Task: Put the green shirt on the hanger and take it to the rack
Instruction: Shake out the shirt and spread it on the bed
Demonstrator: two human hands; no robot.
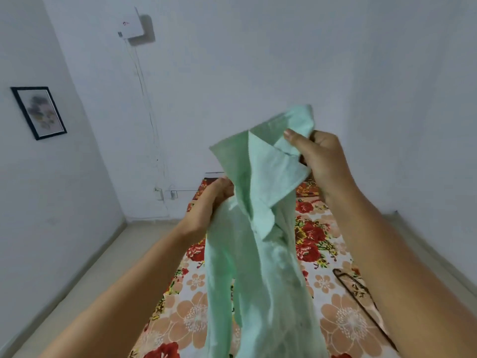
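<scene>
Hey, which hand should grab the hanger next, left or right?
Probably the right hand: the dark hanger lies on the floral bedsheet beside that forearm, while the left hand would have to cross the hanging green shirt, which it also grips.

You see soft, even, cool indoor light, faint shadow beside the wall box (130, 23), green shirt (260, 254) slightly blurred, walls (258, 60) bowed at your frame's edges
</scene>
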